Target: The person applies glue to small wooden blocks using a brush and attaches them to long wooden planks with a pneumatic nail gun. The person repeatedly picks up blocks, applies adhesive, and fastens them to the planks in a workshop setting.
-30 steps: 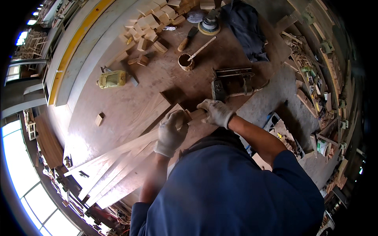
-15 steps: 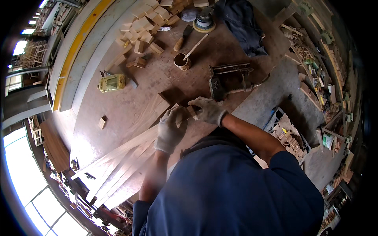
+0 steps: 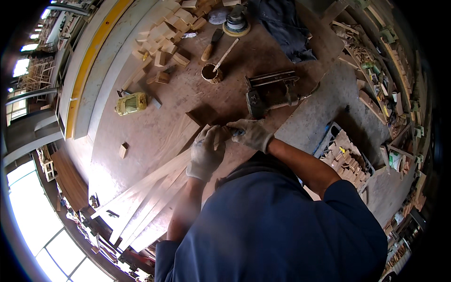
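Note:
Both my hands wear pale work gloves and meet in front of my body, over the near edge of the worktable. My left hand [image 3: 206,152] is closed around a small wooden piece [image 3: 221,134], which shows between its thumb and fingers. My right hand [image 3: 253,135] pinches at the right end of that piece, its fingertips curled; what lies under them is mostly hidden. Several long, tapered wooden boards [image 3: 150,190] fan out to the left, beneath and beside my left hand. Just beyond my right hand lies a nail gun [image 3: 256,103].
Across the table [image 3: 174,101] are a yellowish plastic jug [image 3: 131,104], a pot [image 3: 210,74] with a stick, a flat-bladed tool [image 3: 211,45], a sander [image 3: 236,23], a dark cloth [image 3: 286,30] and piled wooden blocks [image 3: 164,35]. A crate of wood pieces [image 3: 345,162] stands right.
The table and its things have shifted slightly in view. My right hand's fingers have curled further at the end of the wooden piece; my left hand keeps its hold.

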Tool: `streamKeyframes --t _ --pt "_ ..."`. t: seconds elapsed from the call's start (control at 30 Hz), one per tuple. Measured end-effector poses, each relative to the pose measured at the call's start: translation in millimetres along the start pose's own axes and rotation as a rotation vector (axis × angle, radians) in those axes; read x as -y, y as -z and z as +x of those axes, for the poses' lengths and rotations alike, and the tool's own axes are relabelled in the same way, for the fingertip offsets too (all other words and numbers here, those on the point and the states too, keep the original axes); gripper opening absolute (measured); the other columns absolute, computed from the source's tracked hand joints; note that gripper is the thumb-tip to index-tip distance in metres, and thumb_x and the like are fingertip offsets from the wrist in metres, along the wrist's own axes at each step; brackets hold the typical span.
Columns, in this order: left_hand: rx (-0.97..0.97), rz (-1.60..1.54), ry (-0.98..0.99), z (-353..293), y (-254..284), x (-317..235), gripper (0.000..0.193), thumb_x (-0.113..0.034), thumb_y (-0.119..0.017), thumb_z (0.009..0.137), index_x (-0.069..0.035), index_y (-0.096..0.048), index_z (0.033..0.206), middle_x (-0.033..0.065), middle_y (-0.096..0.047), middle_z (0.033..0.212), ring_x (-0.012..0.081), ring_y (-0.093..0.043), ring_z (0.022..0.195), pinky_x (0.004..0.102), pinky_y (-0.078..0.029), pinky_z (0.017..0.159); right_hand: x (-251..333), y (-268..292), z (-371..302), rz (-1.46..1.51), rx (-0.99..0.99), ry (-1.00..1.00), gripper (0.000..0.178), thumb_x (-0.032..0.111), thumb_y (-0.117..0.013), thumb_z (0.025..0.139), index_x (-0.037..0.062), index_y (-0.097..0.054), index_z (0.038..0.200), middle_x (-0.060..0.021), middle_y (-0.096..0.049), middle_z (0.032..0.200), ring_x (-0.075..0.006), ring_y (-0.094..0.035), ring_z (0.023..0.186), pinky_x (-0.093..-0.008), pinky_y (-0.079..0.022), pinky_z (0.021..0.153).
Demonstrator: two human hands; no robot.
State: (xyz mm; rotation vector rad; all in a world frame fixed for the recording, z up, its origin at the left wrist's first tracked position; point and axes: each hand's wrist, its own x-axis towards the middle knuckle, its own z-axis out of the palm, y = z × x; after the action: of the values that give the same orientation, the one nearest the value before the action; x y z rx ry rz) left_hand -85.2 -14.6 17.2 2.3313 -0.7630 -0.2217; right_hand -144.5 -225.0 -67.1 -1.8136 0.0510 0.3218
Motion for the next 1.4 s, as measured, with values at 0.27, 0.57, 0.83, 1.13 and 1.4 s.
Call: streamKeyframes --t 0.27,0.57,0.83,1.13,1.4 --pt "0.023 0.001 0.005 1.6 1.2 -0.6 0.044 -0.006 -0.074 0.085 -0.002 -0.067 0.128 0.0219 -0.071 0.123 0.043 -0.069 0.111 0.0486 -0.058 0.093 14.5 8.9 -4.9 -0.01 0.007 -0.023 0.05 0.018 -0.08 0.091 0.0029 -0.069 0.137 -0.0167 -0.074 0.128 -0.0279 -0.072 0.117 -0.0382 -0.056 0.104" --pt "0.146 0.088 0.095 1.1 4.2 -0.7 0.059 -0.016 -0.081 0.083 -0.005 -0.062 0.138 0.02 -0.067 0.134 0.0429 -0.06 0.127 0.0527 -0.052 0.104 36.6 17.2 -14.1 0.087 -0.035 -0.108 0.059 0.038 -0.09 0.087 0.0024 -0.074 0.131 -0.0157 -0.076 0.123 -0.0242 -0.074 0.111 -0.035 -0.058 0.098" --pt "0.133 0.216 0.092 6.9 -2.3 -4.4 0.042 -0.017 -0.076 0.084 -0.006 -0.067 0.124 0.0215 -0.068 0.122 0.0433 -0.062 0.116 0.053 -0.053 0.097 45.2 -4.5 -9.4 -0.023 -0.164 -0.144 0.045 0.033 -0.089 0.084 0.0024 -0.079 0.115 -0.0173 -0.078 0.115 -0.0296 -0.075 0.107 -0.0394 -0.059 0.095" --pt "0.112 0.24 0.069 12.3 -5.4 -4.4 0.027 -0.016 -0.072 0.082 -0.008 -0.066 0.106 0.0196 -0.067 0.106 0.0428 -0.064 0.102 0.0536 -0.055 0.086 54.9 -9.4 -7.1 -0.103 -0.193 -0.243 0.036 0.032 -0.084 0.085 0.0043 -0.08 0.109 -0.0153 -0.078 0.113 -0.0315 -0.075 0.105 -0.0411 -0.058 0.094" --pt "0.083 0.24 0.051 16.9 -2.7 -8.1 0.021 -0.015 -0.074 0.081 -0.008 -0.067 0.099 0.0187 -0.067 0.101 0.0421 -0.065 0.097 0.053 -0.055 0.083 63.0 -4.8 -0.9 0.08 -0.15 -0.416 0.033 0.023 -0.085 0.084 0.0032 -0.08 0.109 -0.0144 -0.081 0.102 -0.0243 -0.077 0.092 -0.0363 -0.059 0.088"
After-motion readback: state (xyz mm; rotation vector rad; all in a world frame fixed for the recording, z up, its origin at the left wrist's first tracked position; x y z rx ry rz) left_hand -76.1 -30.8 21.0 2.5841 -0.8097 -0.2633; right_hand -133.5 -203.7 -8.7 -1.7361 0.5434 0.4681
